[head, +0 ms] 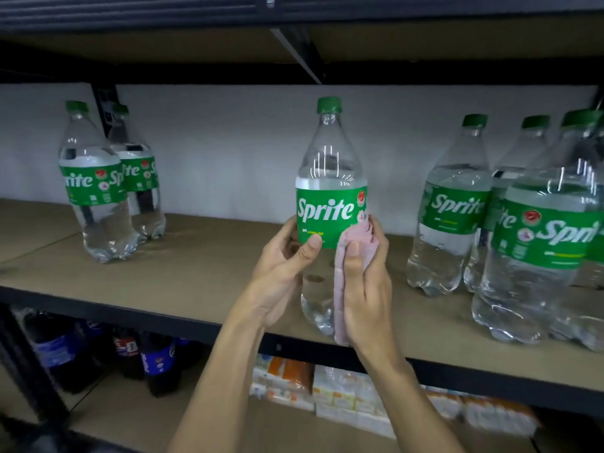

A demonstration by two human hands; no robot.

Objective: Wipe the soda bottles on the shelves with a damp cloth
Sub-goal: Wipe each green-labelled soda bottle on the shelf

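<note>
While both forearms rise from below toward the middle shelf (196, 256), I see two Sprite bottles (94, 181) standing at its far left. Next, the left hand (281, 259) curls round the held bottle (330, 165) at its label, thumb across the front. Just beside it, the right hand (369, 289) clutches a pink cloth (340, 299) against the bottle's right side. That bottle is upright at the shelf's front edge; more Sprite bottles (457, 207) crowd the right.

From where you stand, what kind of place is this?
Probably a shop or its stockroom: metal shelves hold many identical Sprite bottles, with dark cola bottles and stacked boxes on the shelf below.
</note>
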